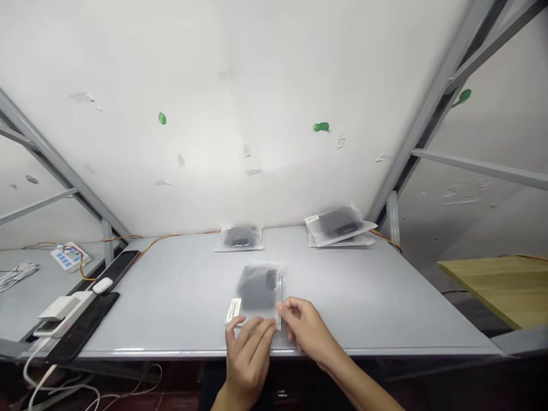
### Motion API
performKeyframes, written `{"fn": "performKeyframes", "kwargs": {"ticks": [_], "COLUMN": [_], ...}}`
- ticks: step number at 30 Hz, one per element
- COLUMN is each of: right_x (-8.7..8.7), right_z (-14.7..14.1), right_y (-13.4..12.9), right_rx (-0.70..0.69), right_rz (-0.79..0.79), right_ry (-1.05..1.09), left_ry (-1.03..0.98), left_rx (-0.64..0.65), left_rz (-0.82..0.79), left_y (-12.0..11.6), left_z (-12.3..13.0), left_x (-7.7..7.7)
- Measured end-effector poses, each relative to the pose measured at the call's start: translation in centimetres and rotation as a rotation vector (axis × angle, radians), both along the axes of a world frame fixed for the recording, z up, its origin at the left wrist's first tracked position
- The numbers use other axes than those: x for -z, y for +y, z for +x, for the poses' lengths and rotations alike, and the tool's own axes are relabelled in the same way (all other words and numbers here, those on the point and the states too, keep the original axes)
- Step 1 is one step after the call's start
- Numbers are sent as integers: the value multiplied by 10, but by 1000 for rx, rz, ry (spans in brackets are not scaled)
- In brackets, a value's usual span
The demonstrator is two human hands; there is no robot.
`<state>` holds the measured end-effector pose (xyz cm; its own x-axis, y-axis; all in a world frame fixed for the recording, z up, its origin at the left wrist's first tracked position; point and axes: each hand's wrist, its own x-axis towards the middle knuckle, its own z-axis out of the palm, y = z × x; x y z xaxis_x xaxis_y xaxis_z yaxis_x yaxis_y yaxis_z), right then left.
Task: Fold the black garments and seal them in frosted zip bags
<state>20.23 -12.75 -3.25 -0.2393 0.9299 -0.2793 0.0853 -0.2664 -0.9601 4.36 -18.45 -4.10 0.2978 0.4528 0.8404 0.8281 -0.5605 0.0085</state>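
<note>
A frosted zip bag (257,294) with a dark flat item inside lies near the front of the grey table. Its white barcode label (233,309) is at the lower left, and the zip strip runs down its right side. My left hand (249,354) grips the bag's lower edge, fingertips close to the bottom corner of the zip. At the right edge, my right hand (306,328) pinches the zip strip between thumb and forefinger. Whether a slider is under those fingertips is hidden.
Another frosted bag (238,237) lies at the table's back edge. Several similar bags (340,226) are stacked at the back right. On the left are a power strip (64,319), a black phone (83,331), a white earbud case (103,285) and cables. A metal frame (422,128) rises at the right.
</note>
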Motion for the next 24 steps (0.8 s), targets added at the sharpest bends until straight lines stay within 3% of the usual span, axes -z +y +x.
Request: {"fn": "performKeyframes", "kwargs": {"ticks": [6,11,14,18,21,24], "right_x": [-18,-15,-13,-11,-2,11], "right_z": [0,2,11,35,42,38], "right_y": [56,87,79,46,19,3], "right_rx": [148,232,232,135,-38,-80], "right_rz": [35,22,-17,-81,-139,-146], "right_ry": [-68,-96,-95,-78,-53,-21], "left_ry": [-51,-83,-101,-200,-344,-649], "left_rx": [16,34,-45,-287,-298,-302], "left_rz": [-54,-89,-128,-243,-388,-592], "left_y": [-24,-28,-23,-15,-12,-10], "left_z": [3,7,-7,-41,-56,-54], "left_x": [15,19,18,15,13,6]}}
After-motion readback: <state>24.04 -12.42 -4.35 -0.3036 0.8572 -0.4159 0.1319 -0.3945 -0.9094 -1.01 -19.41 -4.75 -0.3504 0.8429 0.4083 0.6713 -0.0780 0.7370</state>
